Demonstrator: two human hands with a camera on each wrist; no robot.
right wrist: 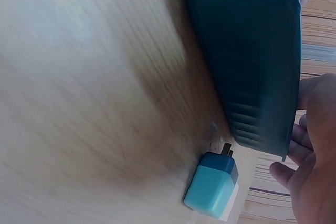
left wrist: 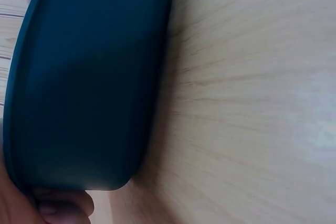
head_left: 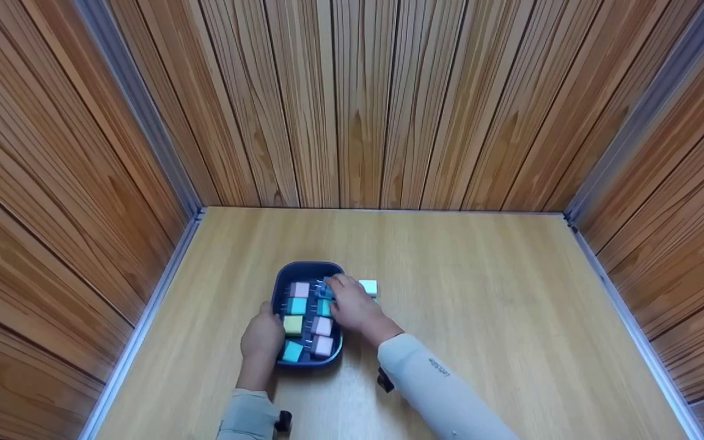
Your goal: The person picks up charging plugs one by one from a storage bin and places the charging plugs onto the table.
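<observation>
A dark blue plastic tub [head_left: 308, 267] stands on the table with several plug-in chargers in two rows; I see a yellow charger [head_left: 293, 325], pink ones and teal ones. My left hand [head_left: 263, 337] grips its left rim, and in the left wrist view curled fingers [left wrist: 65, 205] show under the rim. My right hand [head_left: 355, 305] reaches over the right rim, fingertips down by a blue-teal charger [head_left: 326, 288]; whether it pinches that charger is hidden. Outside the tub, right of it, lies a pale mint charger [head_left: 368, 286]. A teal charger [right wrist: 212, 184] with two prongs shows in the right wrist view.
The wooden table [head_left: 480, 305] is bounded by wood-plank walls [head_left: 358, 110] at the back and both sides. Metal rails [head_left: 633, 330] run along its edges. A white piece [right wrist: 230, 205] shows behind the teal charger in the right wrist view.
</observation>
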